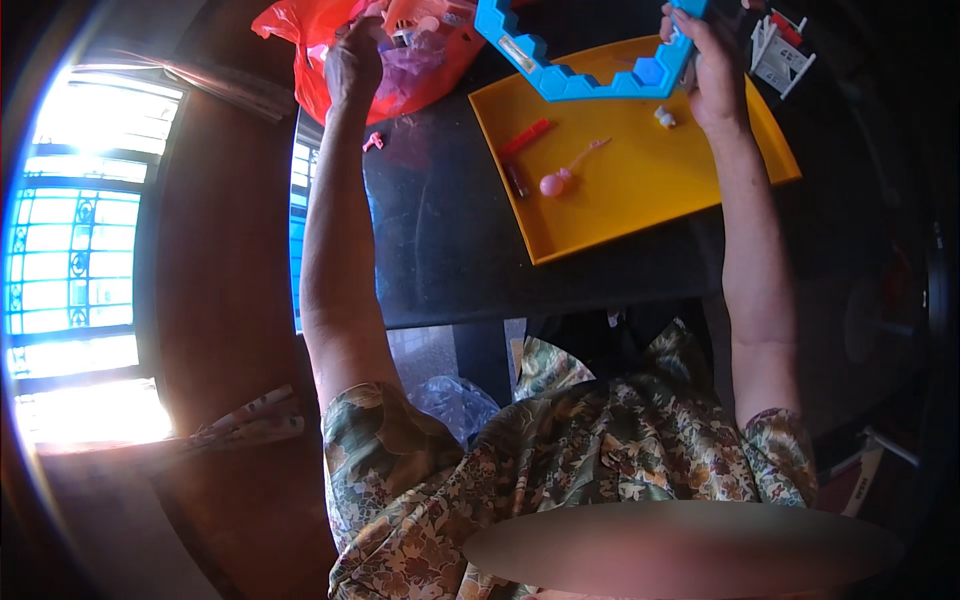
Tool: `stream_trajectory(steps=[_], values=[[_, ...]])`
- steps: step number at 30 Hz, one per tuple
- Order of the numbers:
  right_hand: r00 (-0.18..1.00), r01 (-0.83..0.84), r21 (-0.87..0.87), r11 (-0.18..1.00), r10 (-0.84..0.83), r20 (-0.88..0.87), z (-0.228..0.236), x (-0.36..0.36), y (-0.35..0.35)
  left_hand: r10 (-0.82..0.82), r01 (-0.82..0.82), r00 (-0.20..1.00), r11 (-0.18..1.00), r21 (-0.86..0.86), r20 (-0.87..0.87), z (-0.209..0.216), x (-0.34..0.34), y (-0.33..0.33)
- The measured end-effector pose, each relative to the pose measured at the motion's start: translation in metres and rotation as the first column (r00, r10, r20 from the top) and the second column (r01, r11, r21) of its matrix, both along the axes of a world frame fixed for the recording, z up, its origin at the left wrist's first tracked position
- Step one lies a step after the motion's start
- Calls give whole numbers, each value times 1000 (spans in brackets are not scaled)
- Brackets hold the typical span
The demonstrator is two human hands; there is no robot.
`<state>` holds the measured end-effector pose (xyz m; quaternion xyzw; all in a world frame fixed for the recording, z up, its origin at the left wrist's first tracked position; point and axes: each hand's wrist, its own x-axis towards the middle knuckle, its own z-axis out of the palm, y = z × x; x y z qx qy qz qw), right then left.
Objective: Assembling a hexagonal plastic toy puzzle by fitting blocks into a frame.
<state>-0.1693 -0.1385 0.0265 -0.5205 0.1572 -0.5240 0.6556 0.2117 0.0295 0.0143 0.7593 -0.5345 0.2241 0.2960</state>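
With fingers (692,25) of the right hand (714,80) closed round one side, holds a blue frame (580,86) above the far part of a yellow tray (630,190). Rests the left hand (355,70), fingers bent, at the opening of a red plastic bag (440,82); impossible to tell how far parted, or whether gripping anything. Shows below a black table (450,250), bearing the tray at a slant. Includes the bag left of the frame, near the left hand and well apart from the right. Extends the stepped, angular frame leftward from the right fingers, lower edge crosswise; cut off above, so impossible to judge for long axis. Adds a white rack-like toy (772,62) right of the tray; inside the tray, a pink round toy (553,184) with a thin stem, a red bar (526,137) and a small whitish figure (665,117); near the bag, a small pink piece (374,141).
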Motion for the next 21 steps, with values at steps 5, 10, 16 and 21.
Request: stream_trajectory(steps=[5,10,16,21], values=[[996,-58,46,997,60,-61,-5,-1,-1,-340,280,574,936,-211,-745,50,-129,-4],[981,-177,111,978,185,-64,-18,11,-9,-454,533,441,826,-181,-774,44,-216,2],[970,-162,33,986,165,-181,-40,19,-16,-537,526,729,836,-154,-425,-1,-236,-3],[959,-222,119,968,238,-150,-44,19,-15,-334,361,873,933,8,-355,-26,-225,-10]])
